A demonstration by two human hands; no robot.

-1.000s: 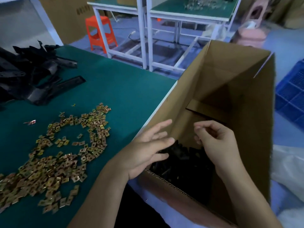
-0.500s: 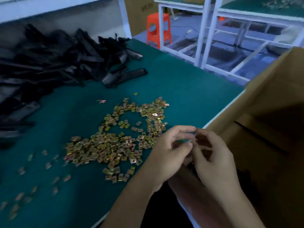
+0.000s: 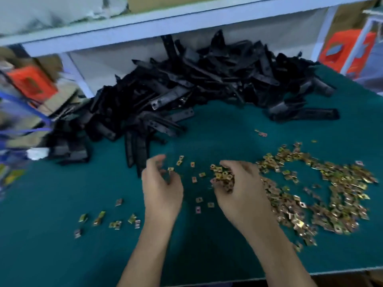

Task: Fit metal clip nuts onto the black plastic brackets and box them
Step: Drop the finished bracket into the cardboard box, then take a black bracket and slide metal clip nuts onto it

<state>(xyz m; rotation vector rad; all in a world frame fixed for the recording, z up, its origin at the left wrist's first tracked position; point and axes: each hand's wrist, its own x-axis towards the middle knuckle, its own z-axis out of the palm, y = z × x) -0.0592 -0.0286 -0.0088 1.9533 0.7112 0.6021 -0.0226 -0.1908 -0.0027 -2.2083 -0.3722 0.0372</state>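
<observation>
No text, label, brand or number can be read. The orange box (image 3: 31, 83) beyond the tabletop's left edge carries a dark printed patch, but it is too blurred to make out. The small coloured packets (image 3: 12, 175) lower on that side are also smeared beyond reading.
</observation>
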